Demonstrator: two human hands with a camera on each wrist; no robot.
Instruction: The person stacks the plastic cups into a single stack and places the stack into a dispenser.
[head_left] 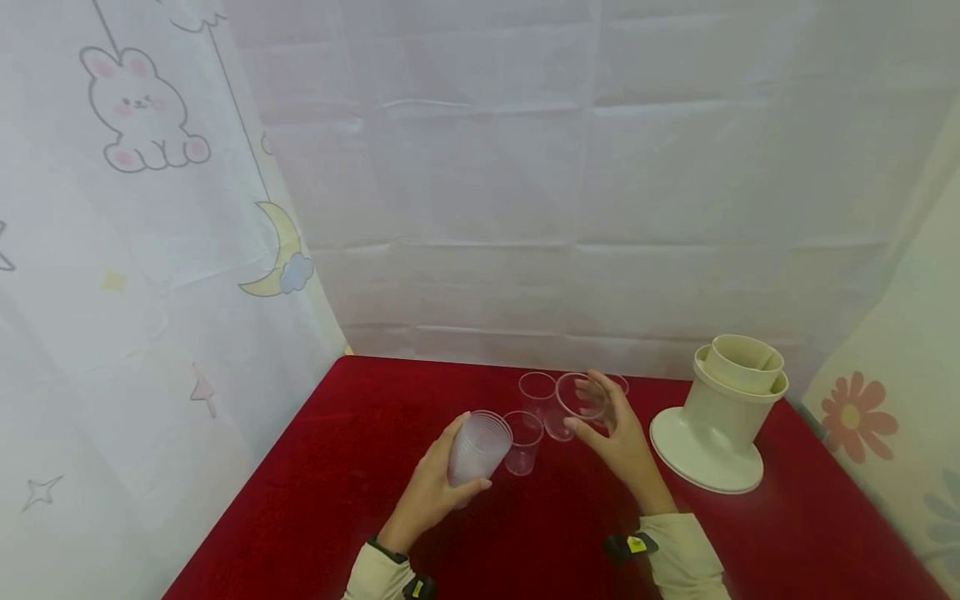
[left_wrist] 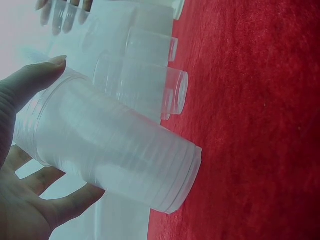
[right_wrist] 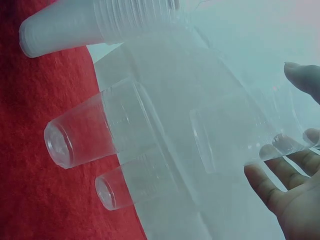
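Note:
My left hand (head_left: pixel 435 479) grips a nested stack of clear plastic cups (head_left: pixel 478 450), tilted over the red table. In the left wrist view the stack (left_wrist: pixel 120 145) slants with its bases toward the cloth, thumb on one side and fingers on the other. My right hand (head_left: pixel 618 437) holds a single clear plastic cup (head_left: pixel 561 423) between thumb and fingers. The right wrist view has this cup (right_wrist: pixel 225 132) raised off the cloth. Just right of the stack stands one upright cup (head_left: pixel 522 446). Another cup (head_left: pixel 537 390) stands behind it, and a further rim shows partly hidden behind my right fingers.
A cream plastic stand (head_left: pixel 720 417) with a wide round base and nested cylinders on top is at the table's right. Red cloth (head_left: pixel 322 492) covers the table. White printed sheets (head_left: pixel 465 183) hang behind the back edge and along both sides.

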